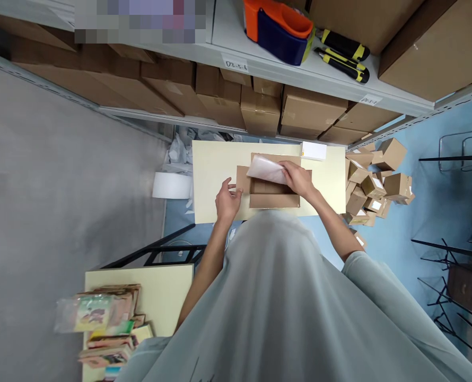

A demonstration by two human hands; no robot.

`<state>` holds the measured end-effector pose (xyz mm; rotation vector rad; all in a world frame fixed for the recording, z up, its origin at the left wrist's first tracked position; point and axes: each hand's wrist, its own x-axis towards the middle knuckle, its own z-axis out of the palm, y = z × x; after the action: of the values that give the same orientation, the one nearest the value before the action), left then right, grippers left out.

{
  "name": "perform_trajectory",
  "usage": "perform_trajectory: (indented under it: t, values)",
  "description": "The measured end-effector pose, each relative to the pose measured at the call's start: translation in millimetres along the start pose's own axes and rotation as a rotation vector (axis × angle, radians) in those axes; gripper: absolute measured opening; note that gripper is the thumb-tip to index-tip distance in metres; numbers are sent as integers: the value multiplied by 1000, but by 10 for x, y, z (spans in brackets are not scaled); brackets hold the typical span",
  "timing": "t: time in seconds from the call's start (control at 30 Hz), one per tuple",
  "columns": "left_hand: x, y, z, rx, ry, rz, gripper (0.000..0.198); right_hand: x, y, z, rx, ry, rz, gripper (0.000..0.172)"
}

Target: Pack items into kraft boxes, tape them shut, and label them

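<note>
An open cardboard box (pixel 274 200) lies on the pale yellow table (pixel 214 159), its flaps folded outward. My right hand (pixel 298 178) grips one end of a translucent whitish wrapped packet (pixel 265 170), held tilted over the box opening. What the wrapping contains cannot be made out. At the box's left flap is my left hand (pixel 228 201), its fingers apart and curved, holding nothing; whether it touches the flap is unclear. Behind the box, near the table's back edge, sits a small white box (pixel 314 150).
Shelving with cartons (pixel 313 109) rises behind the table, a tape dispenser (pixel 279 32) and utility knives (pixel 344 61) on its upper board. Small boxes (pixel 373 185) are heaped at right. A white roll (pixel 172 185) stands left. Packaged books (pixel 108 323) cover a side table.
</note>
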<state>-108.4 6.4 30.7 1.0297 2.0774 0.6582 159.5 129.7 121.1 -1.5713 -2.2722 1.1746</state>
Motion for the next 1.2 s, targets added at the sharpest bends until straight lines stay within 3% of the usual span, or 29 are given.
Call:
perform_trajectory:
  t: [0.23, 0.53, 0.7, 0.8, 0.93, 1.03, 1.13, 1.2]
  values:
    - [-5, -69, 128, -43, 13, -111, 35, 212, -42, 285, -361, -300, 39, 52]
    - [-44, -56, 156, -70, 31, -87, 34, 339, 172, 728, -361, -380, 244, 55]
    - [-63, -37, 147, -69, 21, -80, 34, 401, 231, 845, -138, -254, 357, 38]
    - [-60, -32, 141, -84, 17, -77, 35, 276, 196, 856, -97, -158, 336, 32]
    - [-57, -19, 136, -98, 21, -71, 35, -188, 214, 670, -53, -35, 245, 33]
    - [-84, 15, 121, -126, 9, -41, 33, -597, 391, 437, -42, 168, 210, 44]
    - [-152, 78, 85, -145, -63, 57, 32, -886, 670, 303, -17, 466, 329, 53]
    - [-208, 131, 54, -133, -123, 146, 33, -994, 819, 311, 97, 529, 399, 58]
